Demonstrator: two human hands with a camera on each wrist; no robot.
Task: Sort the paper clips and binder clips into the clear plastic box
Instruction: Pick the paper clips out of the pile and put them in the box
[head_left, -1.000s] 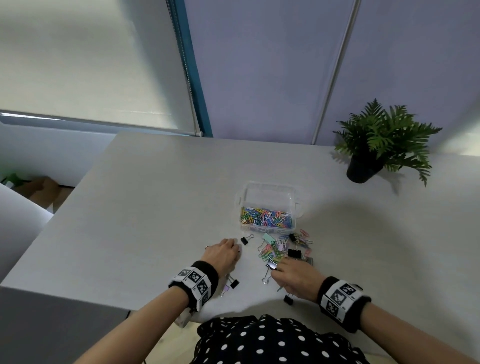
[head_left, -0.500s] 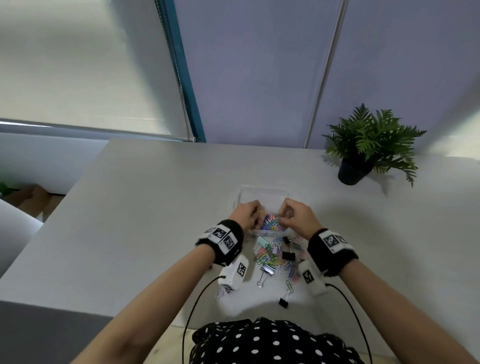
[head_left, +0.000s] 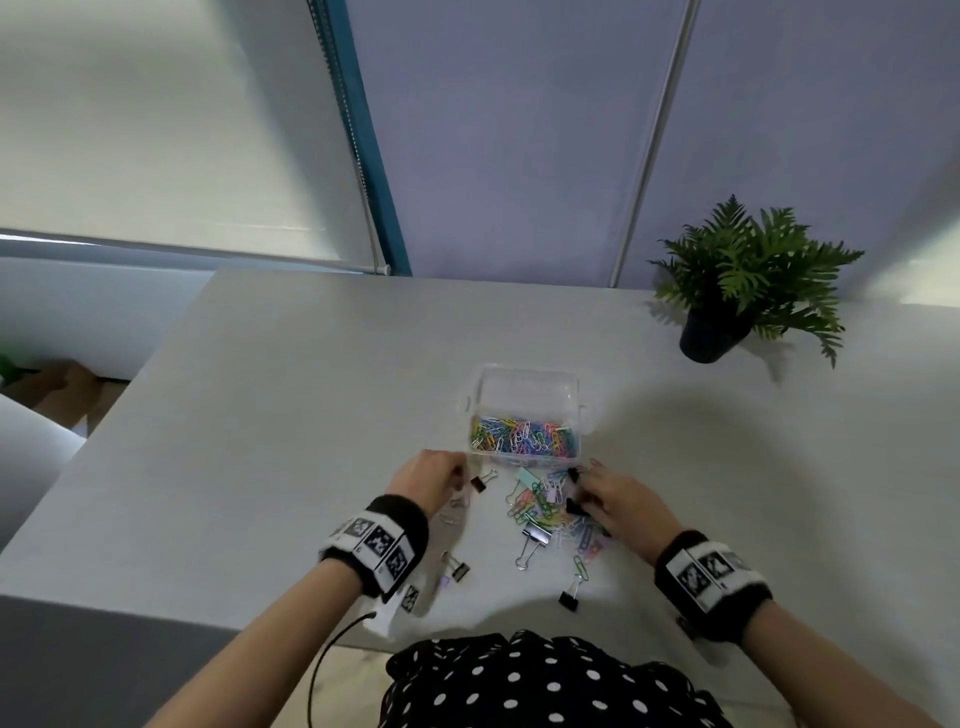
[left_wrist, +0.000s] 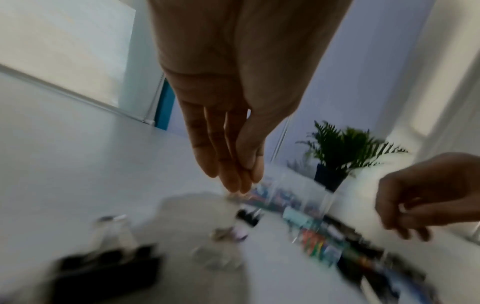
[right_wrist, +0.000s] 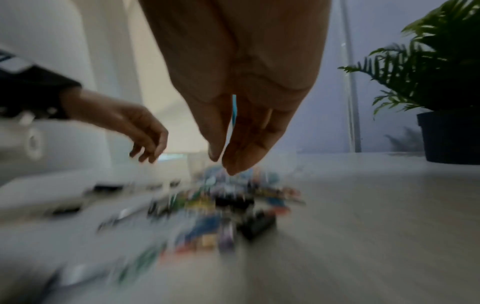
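Observation:
The clear plastic box (head_left: 525, 385) stands on the table, its near half filled with coloured paper clips (head_left: 522, 439). Just in front of it lies a loose pile of paper clips (head_left: 537, 509) mixed with black binder clips, among them a large one (head_left: 536, 535). My left hand (head_left: 457, 475) hovers at the box's near left corner beside a small black binder clip (head_left: 478, 484); in the left wrist view my left hand (left_wrist: 241, 183) has its fingers straight and together, holding nothing. My right hand (head_left: 579, 491) is at the pile's right edge, fingers (right_wrist: 233, 166) pointing down, empty. Both wrist views are blurred.
A potted fern (head_left: 748, 291) stands at the back right of the grey table (head_left: 260, 415). Two more small black binder clips (head_left: 460, 570) (head_left: 569, 598) lie near the front edge. A wall and a window blind rise behind the table.
Half a second ago both hands were over the box; they have drawn back toward me and now hover empty at either side of the pile.

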